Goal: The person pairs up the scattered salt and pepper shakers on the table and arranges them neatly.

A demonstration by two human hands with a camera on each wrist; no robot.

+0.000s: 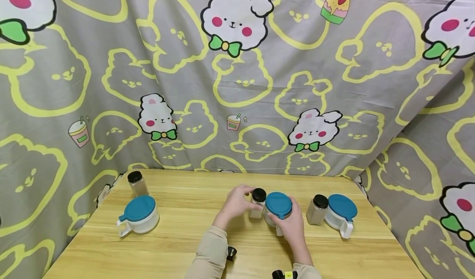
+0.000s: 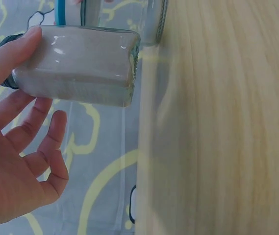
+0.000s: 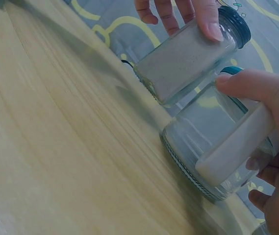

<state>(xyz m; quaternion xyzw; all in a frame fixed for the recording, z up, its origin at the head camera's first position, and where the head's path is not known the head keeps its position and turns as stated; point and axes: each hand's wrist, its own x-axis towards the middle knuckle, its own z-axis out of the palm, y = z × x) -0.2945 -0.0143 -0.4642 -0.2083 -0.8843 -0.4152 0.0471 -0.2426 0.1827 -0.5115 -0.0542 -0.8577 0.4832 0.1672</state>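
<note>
In the head view, my left hand (image 1: pixel 237 204) pinches a square glass spice jar (image 1: pixel 256 211) with a black lid, thumb on one side and fingers near the neck. Greyish powder fills most of that jar (image 2: pixel 80 66) in the left wrist view, and its base is close over the tabletop. Just right of it, my right hand (image 1: pixel 291 223) grips a round clear glass jar with a blue lid (image 1: pixel 278 203). The right wrist view shows the thumb by the lid and a white handle (image 3: pixel 235 147) on the near side of the glass jar (image 3: pixel 198 122).
At the left of the wooden table (image 1: pixel 178 237) stand another black-lidded jar (image 1: pixel 140 187) and a blue-lidded jar with handle (image 1: pixel 144 223). A similar pair, a black-lidded jar (image 1: pixel 316 215) and a blue-lidded jar (image 1: pixel 342 206), stands at the right. A patterned curtain (image 1: pixel 200 85) hangs behind.
</note>
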